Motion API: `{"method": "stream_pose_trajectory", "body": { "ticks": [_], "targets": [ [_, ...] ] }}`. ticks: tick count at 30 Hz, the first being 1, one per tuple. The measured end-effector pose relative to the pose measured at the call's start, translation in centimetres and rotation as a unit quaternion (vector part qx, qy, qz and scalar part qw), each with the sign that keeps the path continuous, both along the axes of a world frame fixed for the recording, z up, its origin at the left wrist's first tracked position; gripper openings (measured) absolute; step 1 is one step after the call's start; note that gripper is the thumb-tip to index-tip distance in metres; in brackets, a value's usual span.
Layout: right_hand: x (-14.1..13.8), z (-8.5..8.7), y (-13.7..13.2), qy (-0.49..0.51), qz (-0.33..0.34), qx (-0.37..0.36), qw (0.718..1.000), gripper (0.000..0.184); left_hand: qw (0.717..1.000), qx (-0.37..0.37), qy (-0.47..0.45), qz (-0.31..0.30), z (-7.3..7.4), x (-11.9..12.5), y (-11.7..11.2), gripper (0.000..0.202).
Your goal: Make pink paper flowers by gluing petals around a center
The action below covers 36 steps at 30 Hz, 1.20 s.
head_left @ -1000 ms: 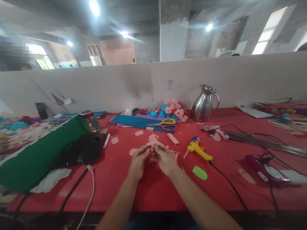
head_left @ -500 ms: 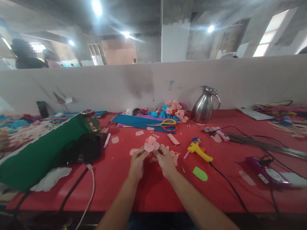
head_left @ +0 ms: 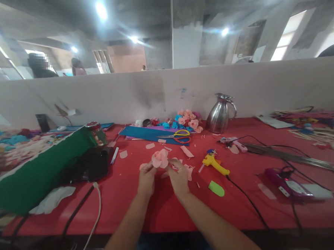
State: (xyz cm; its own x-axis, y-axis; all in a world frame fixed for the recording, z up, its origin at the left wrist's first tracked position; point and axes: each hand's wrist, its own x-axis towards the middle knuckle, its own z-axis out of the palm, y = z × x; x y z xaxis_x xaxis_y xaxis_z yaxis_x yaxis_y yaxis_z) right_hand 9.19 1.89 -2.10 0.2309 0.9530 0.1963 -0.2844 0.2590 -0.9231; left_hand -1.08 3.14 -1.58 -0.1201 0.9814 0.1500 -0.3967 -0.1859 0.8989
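A pink paper flower (head_left: 160, 158) with layered, curled petals is held upright above the red table. My left hand (head_left: 146, 180) is closed on its base from the left. At the flower's right edge, my right hand (head_left: 179, 178) has its fingers pinched against an outer petal; the exact contact is partly hidden. Loose pink paper petals (head_left: 190, 173) lie behind and beside my right hand. To the right rests a yellow hot glue gun (head_left: 215, 165), with a bright green petal-shaped piece (head_left: 216, 188) in front of it.
Scissors (head_left: 180, 136) lie on blue paper (head_left: 144, 133) at the back, near finished paper flowers (head_left: 193, 123) and a steel jug (head_left: 219, 114). A green-sided box (head_left: 47, 171) and black phone-like object (head_left: 99, 162) stand left. Cords and a purple power strip (head_left: 285, 183) lie right.
The flower has tilted slightly and shifted a little left and up with my left hand. My right fingers have curled more at its edge. The whole view has turned slightly.
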Motion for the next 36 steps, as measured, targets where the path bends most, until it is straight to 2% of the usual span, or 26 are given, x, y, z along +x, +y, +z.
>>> {"method": "stream_pose_trajectory", "body": {
  "ticks": [6,12,17,20,24,29,34,36],
  "targets": [
    [0.1,0.3,-0.1,0.007,0.002,-0.004,1.000,0.022,1.000,0.014,0.011,-0.019,0.0,0.1,-0.2,0.025],
    [0.3,0.1,0.1,-0.014,0.010,0.000,1.000,0.018,0.999,0.006,0.004,-0.032,0.0,0.1,-0.2,0.020],
    [0.3,0.7,-0.3,-0.063,-0.020,0.041,0.997,0.008,0.998,-0.022,-0.025,-0.059,0.5,0.2,-0.3,0.021],
    [0.1,1.0,-0.6,-0.092,-0.012,0.068,0.993,0.004,0.995,-0.043,-0.061,-0.067,0.5,0.1,-0.2,0.023],
    [-0.2,0.8,-0.5,-0.060,0.021,0.052,0.997,0.008,0.988,-0.081,-0.108,-0.071,0.2,-0.2,0.0,0.020],
    [-0.2,0.3,0.3,0.008,0.038,0.011,0.999,0.016,0.975,-0.118,-0.138,-0.127,0.1,-0.3,0.1,0.013],
    [-0.2,0.1,0.6,0.016,0.069,0.008,0.997,0.018,0.974,-0.108,-0.142,-0.138,0.2,-0.2,0.0,0.013],
    [-0.1,0.0,0.7,-0.005,0.061,0.010,0.998,0.016,0.977,-0.103,-0.129,-0.137,0.2,-0.2,-0.1,0.012]
  ]
}}
